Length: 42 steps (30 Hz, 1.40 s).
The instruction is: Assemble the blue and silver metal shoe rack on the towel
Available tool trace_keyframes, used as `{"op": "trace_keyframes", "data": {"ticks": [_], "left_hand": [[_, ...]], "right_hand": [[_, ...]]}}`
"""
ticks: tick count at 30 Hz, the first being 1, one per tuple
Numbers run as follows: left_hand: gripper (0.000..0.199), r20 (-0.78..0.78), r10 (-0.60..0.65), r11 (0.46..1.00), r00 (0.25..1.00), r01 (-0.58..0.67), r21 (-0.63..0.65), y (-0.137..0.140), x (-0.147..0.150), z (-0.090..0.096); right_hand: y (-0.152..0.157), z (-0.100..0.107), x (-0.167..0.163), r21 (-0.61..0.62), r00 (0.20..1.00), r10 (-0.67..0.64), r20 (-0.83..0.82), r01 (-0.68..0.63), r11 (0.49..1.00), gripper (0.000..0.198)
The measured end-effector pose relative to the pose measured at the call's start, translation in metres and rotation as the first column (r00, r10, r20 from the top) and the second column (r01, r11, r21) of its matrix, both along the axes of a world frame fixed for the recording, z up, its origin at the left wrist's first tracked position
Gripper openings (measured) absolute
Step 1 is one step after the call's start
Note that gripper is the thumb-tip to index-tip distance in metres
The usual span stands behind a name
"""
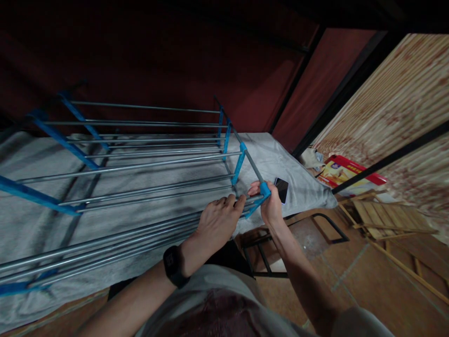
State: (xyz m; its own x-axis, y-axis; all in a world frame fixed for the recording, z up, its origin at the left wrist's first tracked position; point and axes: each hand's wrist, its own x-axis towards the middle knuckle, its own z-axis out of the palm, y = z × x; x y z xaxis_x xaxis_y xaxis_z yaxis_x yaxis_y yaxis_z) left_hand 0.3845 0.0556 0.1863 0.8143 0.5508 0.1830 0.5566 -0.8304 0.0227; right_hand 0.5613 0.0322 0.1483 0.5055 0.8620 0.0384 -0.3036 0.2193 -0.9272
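Now, head view: my rack (140, 164) lies on its side across the grey-sheeted bed (287, 159).
Left hand (215, 224): fingers curled over the near steel rods.
Right hand (270, 206): closed on the blue corner joint (265, 189).
Handling: likely light and rigid; plastic joints may pop, so I'd grip at corners.
Long axis: runs left to right, rods parallel.
Nearby: phone (281, 188) just beside my right hand.

You see one metal rack (140, 164) with blue plastic connectors, lying on one grey blanket (280, 159). There is one dark phone (281, 189), one red box (345, 175) and one wooden folding frame (386, 220). Your two hands, the left hand (215, 224) and the right hand (271, 206), are at the rack, and one black watch (173, 266) is on your left wrist.
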Motion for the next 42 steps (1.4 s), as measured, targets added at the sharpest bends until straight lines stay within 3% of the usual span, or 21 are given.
{"op": "trace_keyframes", "data": {"ticks": [21, 31, 42], "left_hand": [[0.048, 0.038, 0.006, 0.999, 0.999, -0.004, -0.045, 0.0017, 0.0016, 0.0005], [0.046, 0.058, 0.007, 0.998, 0.998, -0.004, -0.059, 0.0017, 0.0009, -0.0005], [0.047, 0.012, 0.029, 0.998, 1.0, -0.028, -0.062, 0.0026, 0.0008, 0.0088]], "right_hand": [[0.0002, -0.0019, 0.0023, -0.012, 1.0, 0.007, 0.001, -0.007, 1.0, 0.039], [0.001, -0.0037, 0.0066, -0.054, 0.998, -0.065, 0.02, 0.066, 0.996, 0.032], [0.0012, -0.0054, 0.0059, -0.044, 0.996, -0.083, 0.025, 0.084, 0.995, 0.036]]}}
